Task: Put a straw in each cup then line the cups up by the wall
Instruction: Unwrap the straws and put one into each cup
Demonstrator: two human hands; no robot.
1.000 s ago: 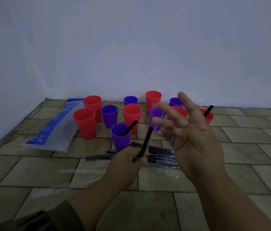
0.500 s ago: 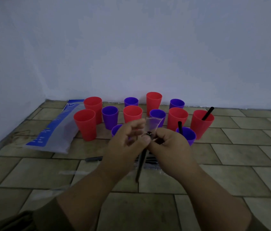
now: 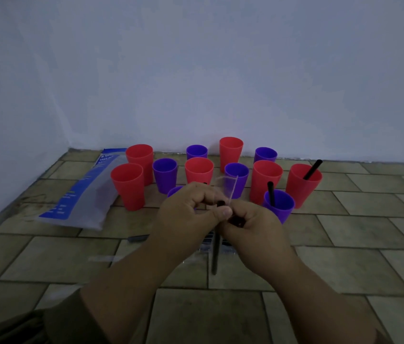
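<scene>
Several red and purple cups stand in a cluster on the tiled floor near the wall. A black straw leans in the far-right red cup [image 3: 304, 184], and another stands in the purple cup [image 3: 279, 206] in front of it. My left hand [image 3: 186, 209] and my right hand [image 3: 248, 224] meet in front of the cups, both pinching one black straw [image 3: 215, 254] that hangs down below them. A strip of clear wrapper [image 3: 228, 187] sticks up from my fingertips. A purple cup [image 3: 175, 191] is mostly hidden behind my left hand.
A pile of wrapped black straws [image 3: 137, 238] lies on the floor under my hands, mostly hidden. A blue and white plastic bag [image 3: 84, 194] lies left of the cups. White walls meet in a corner at the back left.
My right hand came in from open and spread to join my left hand on the straw. The clear wrapper now stands up from the straw's top end.
</scene>
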